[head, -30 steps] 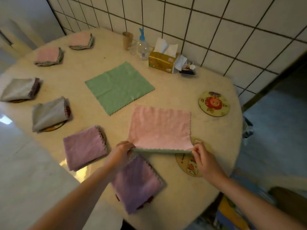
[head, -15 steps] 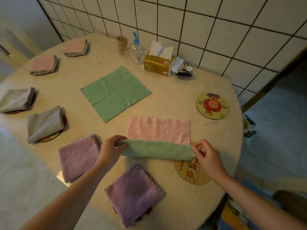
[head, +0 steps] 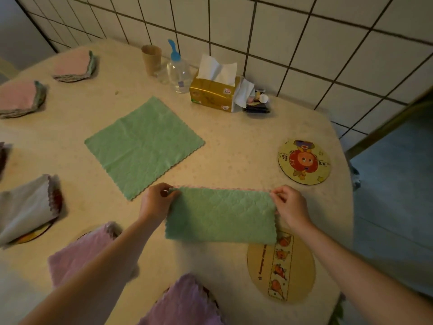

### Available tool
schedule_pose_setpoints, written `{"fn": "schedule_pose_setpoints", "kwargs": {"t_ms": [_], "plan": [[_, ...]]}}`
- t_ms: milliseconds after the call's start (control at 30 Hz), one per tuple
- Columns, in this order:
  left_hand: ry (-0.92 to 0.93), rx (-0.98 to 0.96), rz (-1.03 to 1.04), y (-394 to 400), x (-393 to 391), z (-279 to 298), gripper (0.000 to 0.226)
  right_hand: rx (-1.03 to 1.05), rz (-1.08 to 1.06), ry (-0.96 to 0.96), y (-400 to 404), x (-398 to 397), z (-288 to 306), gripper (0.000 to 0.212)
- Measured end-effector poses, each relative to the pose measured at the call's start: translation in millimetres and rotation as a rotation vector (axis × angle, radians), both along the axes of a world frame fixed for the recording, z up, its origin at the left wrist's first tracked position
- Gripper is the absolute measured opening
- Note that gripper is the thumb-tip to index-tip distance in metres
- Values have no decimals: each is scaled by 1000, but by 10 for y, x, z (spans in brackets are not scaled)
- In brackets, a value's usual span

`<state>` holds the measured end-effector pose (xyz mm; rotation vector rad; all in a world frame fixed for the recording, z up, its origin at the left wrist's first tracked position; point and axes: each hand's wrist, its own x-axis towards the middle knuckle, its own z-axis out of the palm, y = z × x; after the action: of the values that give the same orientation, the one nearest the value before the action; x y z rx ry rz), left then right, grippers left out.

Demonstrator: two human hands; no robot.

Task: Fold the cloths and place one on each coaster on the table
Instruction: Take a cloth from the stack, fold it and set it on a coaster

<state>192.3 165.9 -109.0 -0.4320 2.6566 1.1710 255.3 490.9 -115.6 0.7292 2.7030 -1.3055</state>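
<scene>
A cloth folded in half [head: 221, 215], green side up with a pink edge showing along its far side, lies in front of me. My left hand [head: 157, 201] pinches its far left corner and my right hand [head: 289, 205] pinches its far right corner. Its near right corner overlaps a bare round coaster with carrot pictures [head: 281, 266]. A second bare coaster with a red cartoon face [head: 304, 161] lies to the right. An unfolded green cloth [head: 144, 146] is spread flat in the middle of the table [head: 234, 141].
Folded cloths sit on coasters along the left and near side: two pink [head: 75, 66] [head: 20, 97], a grey one [head: 25, 207], two purple [head: 79, 252] [head: 185, 303]. A cup [head: 151, 58], pump bottle [head: 177, 71] and tissue pack [head: 214, 92] stand by the tiled wall.
Both hands carried the near edge of the pink cloth over to its far edge, so it now lies folded in half, green side up. The view moved closer.
</scene>
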Motion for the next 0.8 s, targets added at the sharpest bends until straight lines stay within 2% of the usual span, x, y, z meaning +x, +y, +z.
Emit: {"fn": "schedule_pose_setpoints", "kwargs": {"t_ms": [200, 400, 500, 567, 633, 667, 733, 800], "plan": [[-38, -58, -46, -23, -194, -177, 16, 88, 55, -101, 31, -192, -158, 8], [-25, -136, -54, 15, -210, -196, 18, 75, 60, -126, 67, -254, -192, 12], [142, -221, -27, 64, -41, -110, 21, 37, -1, -74, 19, -212, -96, 15], [380, -255, -184, 152, 158, -70, 21, 122, -3, 20, -30, -93, 10, 15], [544, -233, -487, 285, 419, -61, 25, 281, 118, 128, -85, 104, 102, 11], [555, -214, -645, 353, 559, -88, 28, 329, 249, 145, -132, 217, 134, 10], [442, -225, -883, 459, 821, -187, 42, 367, 576, 112, -236, 459, 110, 20], [317, -309, -970, 488, 1015, -293, 59, 454, 839, 112, -283, 666, 17, 36]]}}
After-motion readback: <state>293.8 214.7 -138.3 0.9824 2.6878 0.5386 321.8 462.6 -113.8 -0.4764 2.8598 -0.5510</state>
